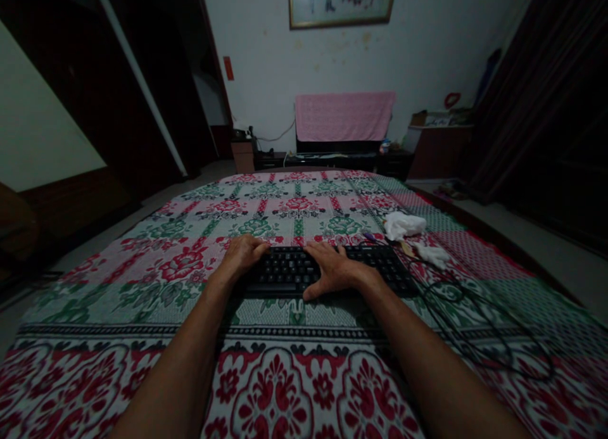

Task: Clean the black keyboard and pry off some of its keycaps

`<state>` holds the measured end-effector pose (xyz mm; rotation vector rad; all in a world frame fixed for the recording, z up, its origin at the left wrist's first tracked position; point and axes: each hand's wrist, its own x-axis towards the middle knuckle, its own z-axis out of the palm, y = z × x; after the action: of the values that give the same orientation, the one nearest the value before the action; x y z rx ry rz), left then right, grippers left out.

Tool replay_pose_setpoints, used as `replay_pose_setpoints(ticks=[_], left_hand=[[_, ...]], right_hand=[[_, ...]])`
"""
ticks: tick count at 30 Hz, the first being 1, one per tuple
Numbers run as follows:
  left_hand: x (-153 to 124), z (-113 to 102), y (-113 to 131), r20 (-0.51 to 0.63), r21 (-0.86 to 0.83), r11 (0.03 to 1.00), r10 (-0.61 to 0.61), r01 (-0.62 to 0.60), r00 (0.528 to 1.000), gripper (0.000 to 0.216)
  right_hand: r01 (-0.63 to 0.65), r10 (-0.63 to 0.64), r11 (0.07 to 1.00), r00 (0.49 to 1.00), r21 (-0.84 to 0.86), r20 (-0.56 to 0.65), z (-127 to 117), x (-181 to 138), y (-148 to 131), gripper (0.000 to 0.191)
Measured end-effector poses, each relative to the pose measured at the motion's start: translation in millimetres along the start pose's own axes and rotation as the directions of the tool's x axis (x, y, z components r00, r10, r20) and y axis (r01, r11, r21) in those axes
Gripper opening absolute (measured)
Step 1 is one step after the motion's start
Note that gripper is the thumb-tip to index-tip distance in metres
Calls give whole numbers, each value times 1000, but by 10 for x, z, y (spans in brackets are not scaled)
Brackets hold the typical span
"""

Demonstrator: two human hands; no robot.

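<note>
A black computer keyboard [289,271] lies on the patterned cloth in front of me, its long side across my view. At its left end is my left hand [242,255], curled over the corner with the thumb on the top rows of keys; its other fingers are mostly hidden. Over the keys right of the middle, my right hand [332,268] rests with fingers spread, its thumb at the front edge and fingertips near the back edge. A black cable [479,312] lies in loose loops to the right of the keyboard.
Crumpled white tissues or plastic [403,225] lie beyond the keyboard's right end, with a smaller white piece [432,254] nearer. The red, green and white cloth [280,388] covers the whole surface. A pink towel [345,116] hangs on the far cabinet, below a framed picture [342,24].
</note>
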<state>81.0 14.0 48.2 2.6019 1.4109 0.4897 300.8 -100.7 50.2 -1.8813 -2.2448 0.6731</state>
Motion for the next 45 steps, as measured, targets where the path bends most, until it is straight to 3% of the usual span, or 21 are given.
replay_pose_setpoints(ticks=[3, 8, 13, 22, 29, 36, 45], left_hand=[[8, 12, -14, 13, 47, 999, 4, -5, 1000, 24], [29, -11, 25, 55, 141, 989, -44, 36, 997, 36], [110, -104, 102, 125, 171, 985, -7, -15, 992, 33], [266, -190, -125, 275, 80, 939, 301, -333, 913, 30], [311, -141, -303, 259, -140, 926, 375, -350, 890, 27], [314, -144, -306, 264, -142, 923, 382, -357, 886, 28], [316, -125, -296, 258, -166, 935, 347, -312, 902, 29]], right_hand=[[-8, 8, 1000, 1000, -4, 0, -5, -2, -4, 122], [4, -3, 1000, 1000, -23, 18, -40, -35, -31, 120], [-6, 7, 999, 1000, -37, 17, -33, -36, -24, 119], [8, -7, 999, 1000, -32, 16, -36, -46, -19, 118], [-32, 35, 999, 997, -41, 69, -106, -67, -87, 119], [21, -4, 994, 987, -103, 159, -224, 11, -97, 128], [38, -24, 993, 992, -112, 123, -191, 2, -54, 125]])
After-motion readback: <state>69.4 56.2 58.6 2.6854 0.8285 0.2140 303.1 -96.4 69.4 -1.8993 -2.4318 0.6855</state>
